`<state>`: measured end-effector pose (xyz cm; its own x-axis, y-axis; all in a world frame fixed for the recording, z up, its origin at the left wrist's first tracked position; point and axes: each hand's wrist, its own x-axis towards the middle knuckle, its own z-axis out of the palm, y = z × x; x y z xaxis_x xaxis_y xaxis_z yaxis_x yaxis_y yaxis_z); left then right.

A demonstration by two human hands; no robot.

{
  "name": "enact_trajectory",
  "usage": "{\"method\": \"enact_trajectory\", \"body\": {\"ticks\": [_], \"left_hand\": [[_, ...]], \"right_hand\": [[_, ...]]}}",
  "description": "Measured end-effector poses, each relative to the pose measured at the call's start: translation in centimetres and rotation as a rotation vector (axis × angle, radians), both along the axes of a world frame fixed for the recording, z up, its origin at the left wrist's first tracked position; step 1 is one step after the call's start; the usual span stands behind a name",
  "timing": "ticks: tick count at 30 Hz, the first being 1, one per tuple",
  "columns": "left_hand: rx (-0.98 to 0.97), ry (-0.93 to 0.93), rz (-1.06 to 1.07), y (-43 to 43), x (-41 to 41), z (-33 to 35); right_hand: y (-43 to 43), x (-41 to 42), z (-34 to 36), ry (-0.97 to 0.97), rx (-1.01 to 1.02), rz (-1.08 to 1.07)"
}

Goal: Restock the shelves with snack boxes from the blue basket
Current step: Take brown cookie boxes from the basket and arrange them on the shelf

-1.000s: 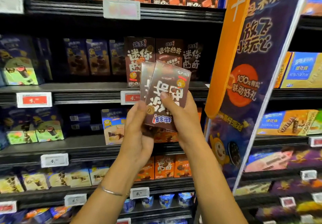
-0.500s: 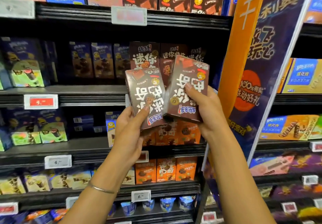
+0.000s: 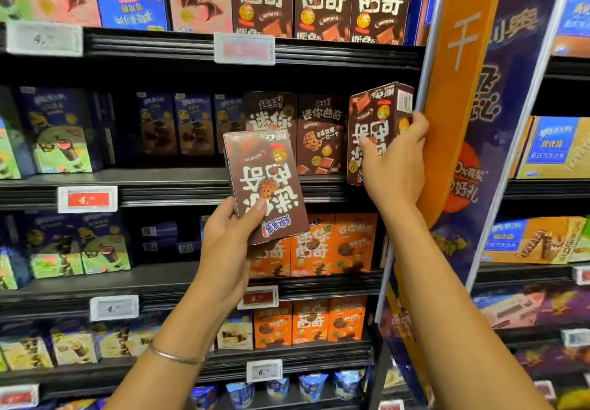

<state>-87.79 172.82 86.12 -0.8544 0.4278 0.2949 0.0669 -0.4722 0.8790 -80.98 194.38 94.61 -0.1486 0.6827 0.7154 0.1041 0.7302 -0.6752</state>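
- Right box (image 3: 367,112): right of frame centre, long axis upright, print inverted. The right hand (image 3: 396,170) grips its right side.
- It stands at the right end of the middle shelf (image 3: 178,179), just beside the orange divider (image 3: 453,90).
- Its likely slot is behind it, right of the shelved brown boxes (image 3: 319,135) (right hand nearer).
- Left box (image 3: 261,186): frame centre, slightly tilted, clasped by the left hand (image 3: 226,243).
- Blue basket: not in view.

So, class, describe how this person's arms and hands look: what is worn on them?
No sleeves or gloves show on either arm; both are bare to the frame's edge. The left wrist wears a thin, plain silver-coloured bangle. The right wrist wears nothing. No rings can be seen on the left hand or right hand.
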Motion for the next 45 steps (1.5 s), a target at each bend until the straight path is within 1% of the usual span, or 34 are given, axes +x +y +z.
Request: {"method": "enact_trajectory", "body": {"ticks": [3,6,8,10,15,17,19,21,24,26,32,34,39,42,45], "left_hand": [[0.016,0.018,-0.024,-0.6,0.0,0.0],[0.03,0.034,-0.051,-1.2,0.1,-0.1],[0.04,0.041,-0.062,-1.5,0.1,-0.1],[0.045,0.041,-0.066,-1.8,0.1,-0.1],[0.059,0.01,-0.08,-1.7,0.1,-0.4],[0.052,0.002,-0.085,-1.5,0.2,-0.6],[0.042,-0.008,-0.091,-1.3,0.3,-0.7],[0.034,-0.015,-0.096,-1.1,0.3,-0.9],[0.03,-0.015,-0.109,-0.9,0.4,-1.0],[0.026,-0.014,-0.122,-0.7,0.4,-0.9],[0.007,-0.007,-0.108,-0.3,0.1,-0.9],[0.009,-0.019,-0.103,-0.1,-0.1,-0.8],[0.013,-0.031,-0.092,0.2,-0.6,-0.5],[0.015,-0.028,-0.081,0.3,-0.8,-0.4],[0.012,-0.028,-0.073,0.5,-0.9,-0.4]], "right_hand": [[0.5,-1.3,0.8,-0.049,0.043,-0.153],[0.7,-2.4,1.2,-0.056,0.077,-0.227],[0.9,-3.1,1.1,-0.1,0.109,-0.262],[1.2,-3.7,0.9,-0.138,0.138,-0.281],[2.3,-4.6,0.6,-0.132,0.143,-0.268],[2.6,-5.0,0.5,-0.179,0.147,-0.249],[3.1,-5.5,0.5,-0.242,0.107,-0.204],[3.9,-5.9,0.6,-0.284,0.012,-0.148],[5.4,-6.3,0.6,-0.305,-0.161,-0.065],[6.1,-6.5,0.3,-0.319,-0.23,-0.035],[7.1,-8.1,1.0,-0.292,-0.343,0.018],[7.3,-8.6,1.2,-0.31,-0.367,0.035],[8.4,-9.6,1.1,-0.297,-0.438,0.154],[9.1,-9.9,1.1,-0.28,-0.437,0.179],[9.5,-10.2,0.9,-0.282,-0.414,0.145]]}}
